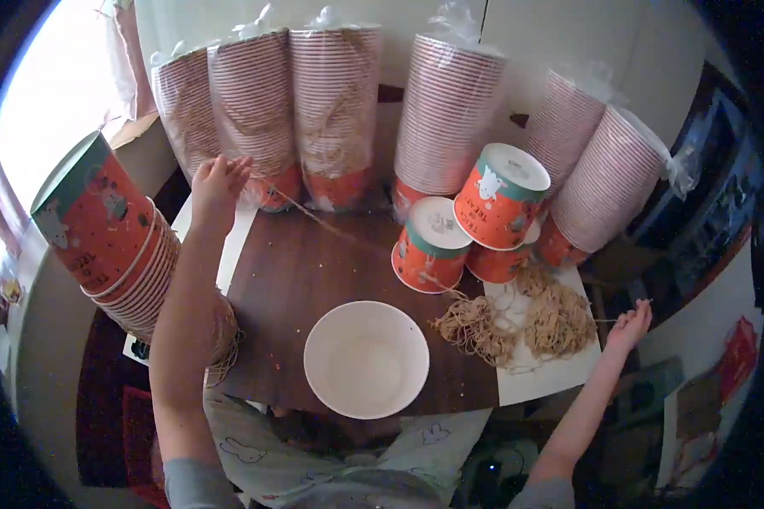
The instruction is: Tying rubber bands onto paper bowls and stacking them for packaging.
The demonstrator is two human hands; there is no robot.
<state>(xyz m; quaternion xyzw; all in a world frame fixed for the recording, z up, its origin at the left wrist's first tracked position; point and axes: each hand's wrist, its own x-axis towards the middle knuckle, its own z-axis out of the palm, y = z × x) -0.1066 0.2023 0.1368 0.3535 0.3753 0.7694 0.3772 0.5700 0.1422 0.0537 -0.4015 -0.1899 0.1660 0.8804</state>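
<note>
String (331, 227): thin, tan, stretched taut across the dark worktop (289, 280) from upper left toward lower right, running from the left hand past the loose cups to the right hand.
Left hand (219, 182): raised at the far left of the worktop, just in front of the wrapped stacks; fingers (239, 165) spread and slightly curled, with the string's end at them; exact grip too small to tell.
Right hand (631, 326): out past the right edge of the white sheet (543, 377); fingers pinched together on the string's other end.
String pile (518, 322): tangled tan loops heaped on the white sheet, between the bowl and the right hand.
Bowl (366, 359): white, round, open side up, at the near edge of the worktop, between the forearms.
Loose cups (467, 225): three orange paper cups with white bases and teal bands, lying tilted just behind the string pile.
Wrapped stacks (339, 110): tall columns of orange cups in clear plastic bags, lined along the back against the wall.
Side stack (115, 242): nested orange cups lying tilted at far left, beside the left forearm.
</note>
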